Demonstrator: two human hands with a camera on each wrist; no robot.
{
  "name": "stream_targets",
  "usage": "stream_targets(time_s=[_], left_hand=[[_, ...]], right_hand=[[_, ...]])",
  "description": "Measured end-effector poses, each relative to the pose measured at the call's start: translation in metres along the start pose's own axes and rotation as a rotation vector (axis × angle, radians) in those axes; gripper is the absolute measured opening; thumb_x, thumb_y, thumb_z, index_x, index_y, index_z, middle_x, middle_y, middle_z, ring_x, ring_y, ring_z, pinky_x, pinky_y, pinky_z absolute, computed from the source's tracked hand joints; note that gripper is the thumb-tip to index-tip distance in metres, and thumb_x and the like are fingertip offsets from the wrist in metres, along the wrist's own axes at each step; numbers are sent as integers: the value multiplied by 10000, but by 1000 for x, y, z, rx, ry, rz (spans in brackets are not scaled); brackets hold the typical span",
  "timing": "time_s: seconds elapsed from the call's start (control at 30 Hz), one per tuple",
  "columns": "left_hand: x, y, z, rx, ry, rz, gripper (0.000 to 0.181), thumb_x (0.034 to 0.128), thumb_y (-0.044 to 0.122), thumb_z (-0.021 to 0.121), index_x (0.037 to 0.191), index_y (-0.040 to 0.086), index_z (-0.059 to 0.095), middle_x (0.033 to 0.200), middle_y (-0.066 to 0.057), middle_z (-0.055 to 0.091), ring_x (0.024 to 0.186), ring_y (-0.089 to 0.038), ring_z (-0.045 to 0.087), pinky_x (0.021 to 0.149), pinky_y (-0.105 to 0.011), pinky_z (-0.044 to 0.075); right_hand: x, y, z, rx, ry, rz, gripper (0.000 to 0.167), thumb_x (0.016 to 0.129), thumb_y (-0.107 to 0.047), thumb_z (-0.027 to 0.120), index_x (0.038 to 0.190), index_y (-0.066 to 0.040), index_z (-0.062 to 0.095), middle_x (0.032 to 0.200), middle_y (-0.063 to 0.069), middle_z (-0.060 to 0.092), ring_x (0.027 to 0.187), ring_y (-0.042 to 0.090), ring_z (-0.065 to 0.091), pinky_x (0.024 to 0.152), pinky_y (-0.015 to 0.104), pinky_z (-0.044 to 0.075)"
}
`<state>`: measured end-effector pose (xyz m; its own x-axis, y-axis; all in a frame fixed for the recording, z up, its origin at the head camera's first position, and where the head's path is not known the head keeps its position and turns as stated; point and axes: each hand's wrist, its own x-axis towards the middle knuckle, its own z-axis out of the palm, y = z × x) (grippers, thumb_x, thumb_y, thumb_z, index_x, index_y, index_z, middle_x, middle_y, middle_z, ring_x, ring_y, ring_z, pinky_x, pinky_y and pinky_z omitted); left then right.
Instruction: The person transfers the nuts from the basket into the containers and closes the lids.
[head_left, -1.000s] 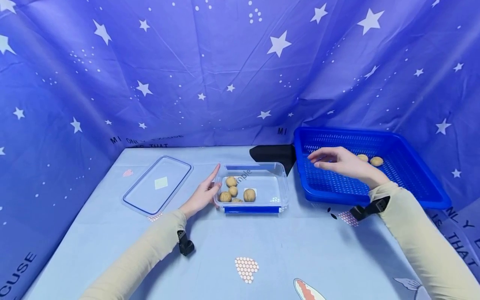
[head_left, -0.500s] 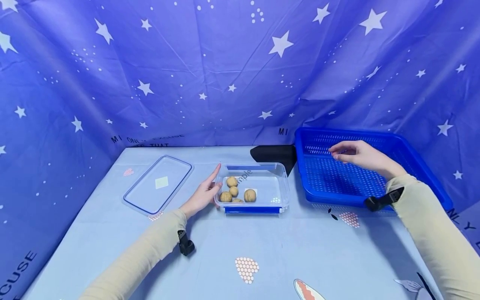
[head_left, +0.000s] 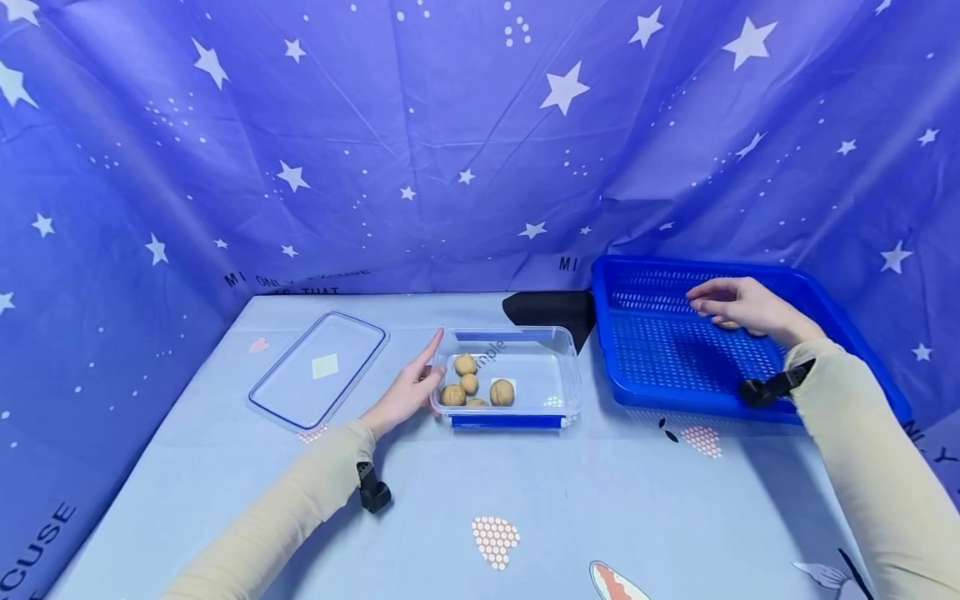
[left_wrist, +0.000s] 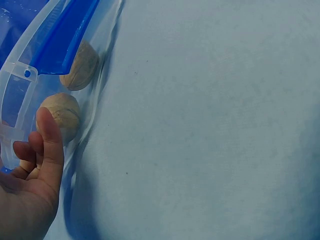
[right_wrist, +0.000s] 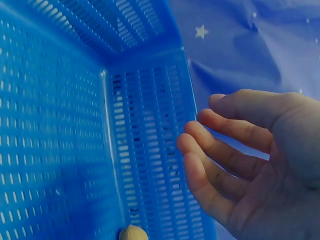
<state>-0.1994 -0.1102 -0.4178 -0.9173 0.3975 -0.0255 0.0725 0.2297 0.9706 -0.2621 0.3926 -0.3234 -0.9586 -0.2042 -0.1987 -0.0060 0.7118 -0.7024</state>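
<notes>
In the head view, a clear plastic box [head_left: 536, 375] with blue clips has several walnuts [head_left: 502, 392] inside, mostly toward its left end. My left hand [head_left: 405, 390] touches that end with the index finger straight. In the left wrist view its thumb [left_wrist: 50, 130] lies against the clear wall, with a walnut [left_wrist: 64, 112] behind it. My right hand [head_left: 753, 310] hovers over the blue basket [head_left: 637, 392], fingers loosely bent and holding nothing. A walnut [right_wrist: 133, 233] lies in the basket in the right wrist view; in the head view my hand partly hides the walnuts there.
The box's clear lid [head_left: 318, 371] with a blue seal lies flat on the table [head_left: 420, 517], left of the box. A black object [head_left: 551, 315] sits between box and basket at the back. A blue star-patterned curtain [head_left: 450, 125] stands behind.
My right hand has moved rightward, deeper over the basket, passing in front of the walnuts there. My left hand and the box have stayed put.
</notes>
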Motion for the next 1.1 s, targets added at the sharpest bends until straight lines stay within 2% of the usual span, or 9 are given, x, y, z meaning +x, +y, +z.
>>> stream_targets(time_s=[0.07,0.13,0.2,0.33,0.5,0.67,0.9,1.0,1.1], left_hand=[[0,1,0,8,2,0,638,1028,65,432,1561,123,86,733,-146,515,571,-183,540,592,-475,576],[0,1,0,17,3,0,634,1027,63,429,1559,110,88,727,-135,513,578,-181,537,597,-487,574],[1,-1,0,23,4,2,632,1027,64,429,1558,98,88,724,-133,513,581,-180,536,599,-491,573],[8,-17,-1,11,13,4,639,1029,75,432,1563,135,86,718,-128,504,584,-190,533,580,-489,571],[15,-34,-2,-3,26,-1,650,1034,137,458,1567,241,102,716,-105,496,563,-199,536,547,-435,575],[15,-36,-2,1,34,8,647,1031,146,464,1568,252,119,708,-100,484,565,-203,532,535,-408,573],[15,-38,0,3,28,18,643,1034,116,445,1569,232,109,691,-99,485,540,-219,538,531,-415,570],[15,-39,-1,12,37,15,642,1033,121,451,1569,236,117,692,-101,492,547,-221,546,529,-407,567],[15,-38,-1,19,36,16,644,1032,133,455,1569,242,115,702,-101,500,551,-213,547,531,-399,565]], right_hand=[[1,5,-3,9,-3,17,483,1011,-279,524,1339,70,462,1134,90,646,841,85,650,374,256,398],[2,10,-6,12,-2,26,496,1016,-285,510,1343,83,448,1147,114,633,832,82,645,428,238,436],[4,15,-8,24,-6,36,492,1025,-276,487,1350,90,434,1141,128,619,753,55,609,444,233,428],[6,28,-12,9,6,54,482,1038,-257,451,1353,106,416,1141,180,587,702,74,549,468,251,397],[10,40,-15,-72,47,60,489,1049,-255,400,1332,143,416,1193,312,513,773,121,552,645,289,467],[13,51,-17,-63,54,106,483,1050,-242,380,1332,150,402,1106,246,547,743,152,536,651,337,480],[13,66,-21,-47,46,120,533,1037,-230,404,1366,183,330,1256,368,464,864,93,575,784,393,539],[17,71,-21,-43,47,146,553,1033,-236,419,1393,167,303,1237,353,470,906,181,576,818,450,528],[19,75,-21,-53,16,176,585,1032,-244,419,1421,159,250,1309,407,363,1109,454,475,913,589,447]])
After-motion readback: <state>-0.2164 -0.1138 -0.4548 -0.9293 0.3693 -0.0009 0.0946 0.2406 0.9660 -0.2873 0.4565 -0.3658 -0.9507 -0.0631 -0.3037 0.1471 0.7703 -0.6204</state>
